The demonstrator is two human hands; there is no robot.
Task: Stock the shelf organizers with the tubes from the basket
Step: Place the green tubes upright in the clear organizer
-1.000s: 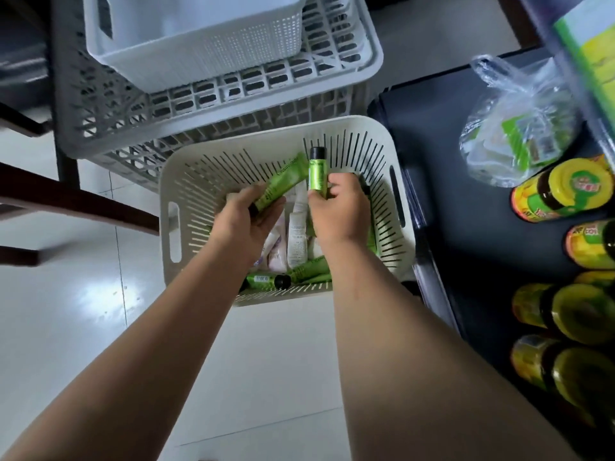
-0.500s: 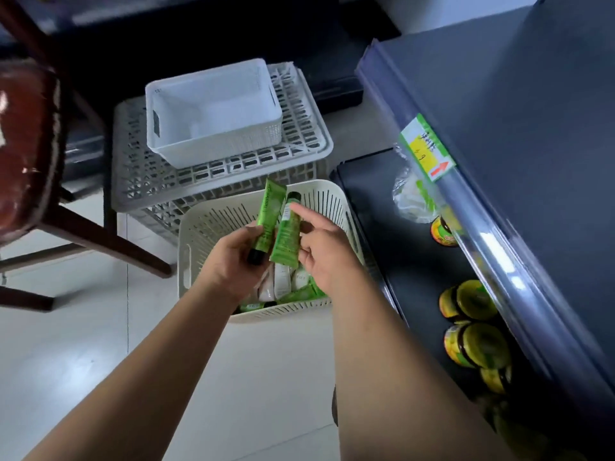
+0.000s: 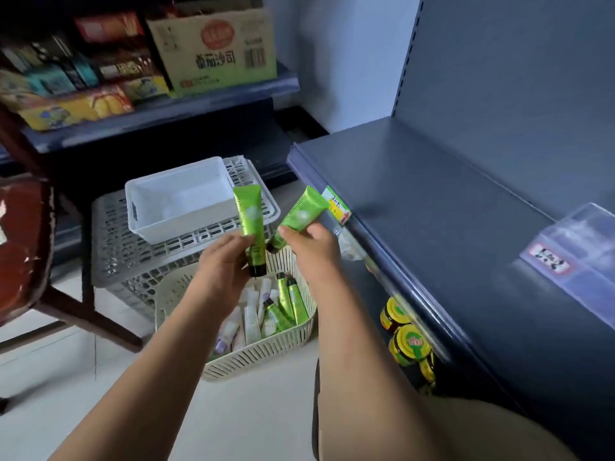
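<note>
Two green tubes are held up above the basket, seen from the head camera looking forward and down.

The left hand [image 3: 221, 261] has its fingers curled round the first tube [image 3: 251, 224] near the black cap, and the tube stands almost upright. The right hand [image 3: 312, 247] pinches the second tube [image 3: 301, 211] between thumb and fingertips. It leans up and to the right, with its flat crimped end just beside a yellow price tag [image 3: 336, 206] on the front edge of the dark shelf [image 3: 432, 201]. The two caps are close together, but I cannot tell whether they touch.

Below the hands, the cream slotted basket [image 3: 259, 357] sits on the pale floor [image 3: 233, 410], tight against the shelf unit on its right. More loose tubes [image 3: 286, 304], green and white, lie inside. Behind it, a white organizer bin [image 3: 179, 197] stands on a grey crate [image 3: 133, 257]. A dark wooden chair [image 3: 26, 244] is on the left. Yellow-lidded jars [image 3: 411, 344] sit under the shelf edge.
</note>
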